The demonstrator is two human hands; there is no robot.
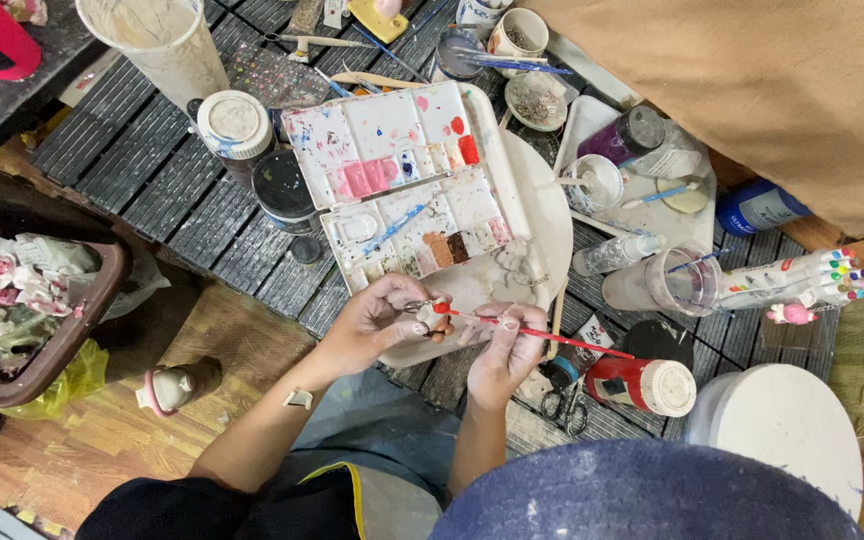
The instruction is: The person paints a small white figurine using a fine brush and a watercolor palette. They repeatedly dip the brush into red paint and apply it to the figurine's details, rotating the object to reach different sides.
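On the worktop (152, 170) we see several labelled containers. A red bottle with a white cap (640, 385) lies on its side near our right hand. A blue jar with a white label (757, 208) sits at the far right edge. A dark purple bottle with a pale label (642, 140) lies on a white tray (577, 120). A white-lidded jar (236, 125) stands left of the paint palette.

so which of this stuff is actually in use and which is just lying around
In use: left hand pinching a small piece; right hand holding the red brush; paint palette.

Lying about: scissors, red bottle, marker set, bin.
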